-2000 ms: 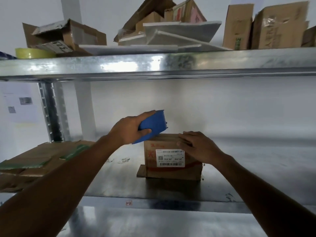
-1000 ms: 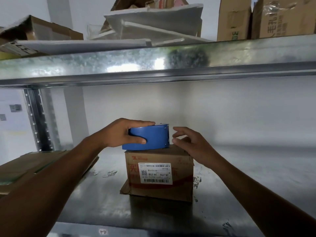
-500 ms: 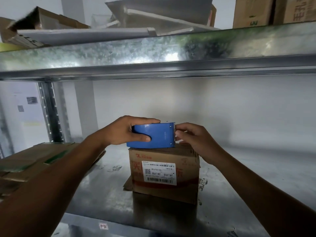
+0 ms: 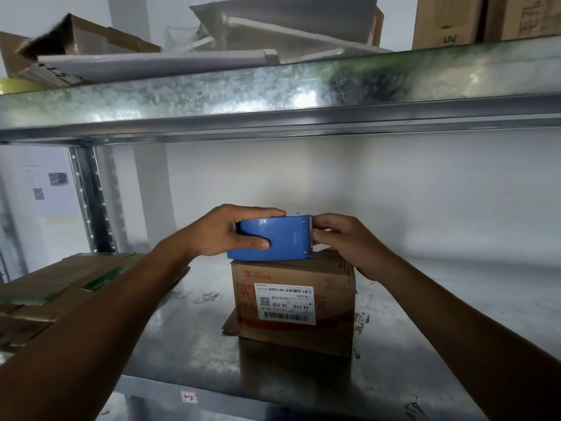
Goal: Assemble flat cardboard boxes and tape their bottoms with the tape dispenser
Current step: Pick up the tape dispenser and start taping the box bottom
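Note:
A small brown cardboard box (image 4: pixel 291 302) with a white barcode label stands on the metal shelf (image 4: pixel 188 338), one flap poking out at its bottom left. The blue tape dispenser (image 4: pixel 285 238) lies level on top of the box. My left hand (image 4: pixel 224 230) grips the dispenser's left end, thumb on its front face. My right hand (image 4: pixel 343 238) is at the dispenser's toothed right end, fingertips pinching there at the cutter; the tape itself is too small to see.
Flattened cardboard boxes (image 4: pixel 54 296) with green tape lie stacked on the shelf's left. The upper shelf (image 4: pixel 273 95) hangs close overhead, loaded with cartons (image 4: pixel 443 19) and grey padded sheets (image 4: pixel 182 59). A shelf upright (image 4: pixel 91 202) stands at the left. A white wall is behind.
My left hand lowered the dispenser from a tilted hold onto the box top. My right hand left the box's top edge and came to the dispenser's cutter end.

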A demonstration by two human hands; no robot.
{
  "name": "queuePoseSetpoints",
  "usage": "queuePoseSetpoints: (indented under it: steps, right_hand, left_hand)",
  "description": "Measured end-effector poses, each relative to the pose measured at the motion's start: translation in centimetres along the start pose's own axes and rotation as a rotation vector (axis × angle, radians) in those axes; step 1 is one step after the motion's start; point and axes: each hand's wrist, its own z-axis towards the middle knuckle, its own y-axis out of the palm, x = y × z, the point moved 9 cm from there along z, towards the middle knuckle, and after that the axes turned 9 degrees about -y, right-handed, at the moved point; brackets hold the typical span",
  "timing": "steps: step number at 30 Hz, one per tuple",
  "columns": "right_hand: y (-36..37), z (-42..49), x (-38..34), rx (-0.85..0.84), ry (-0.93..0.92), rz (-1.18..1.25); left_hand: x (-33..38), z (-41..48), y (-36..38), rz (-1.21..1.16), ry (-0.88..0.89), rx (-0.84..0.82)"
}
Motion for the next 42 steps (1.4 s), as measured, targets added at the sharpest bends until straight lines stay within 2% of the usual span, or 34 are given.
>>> queuePoseSetpoints:
  steps: [7,12,19,27,31,37,42]
  right_hand:
    - [0.6,0.5,0.3,-0.021,0.033,0.105]
    - [0.5,0.9,0.6,0.007,0.047,0.077]
    - [0.8,0.7,1.6,-0.073,0.18,0.095]
    - [0.6,0.5,0.8,-0.038,0.127,0.081]
    - [0.3,0.4,0.2,0.001,0.083,0.009]
    - [-0.1,0.1,-1.8,0.113,-0.04,-0.174]
    - [-0.7,-0.5,-2.2,0.202,-0.06,-0.242]
  left_hand:
    - [-0.3,0.3,-0.2,-0.036,-0.01,-0.032]
    - [-0.6,0.3,-0.5,-0.071,-0.001,-0.033]
    - [-0.4,0.2,-0.2,-0.081,0.011,-0.048]
    - [-0.3,0.1,-0.2,-0.057,0.015,-0.03]
    - [-0.1,0.1,-0.2,-0.021,0.026,-0.01]
    - [0.2,-0.5,-0.6,0.033,0.069,0.134]
    - [0.7,-0.4,-0.3,0.082,0.102,0.132]
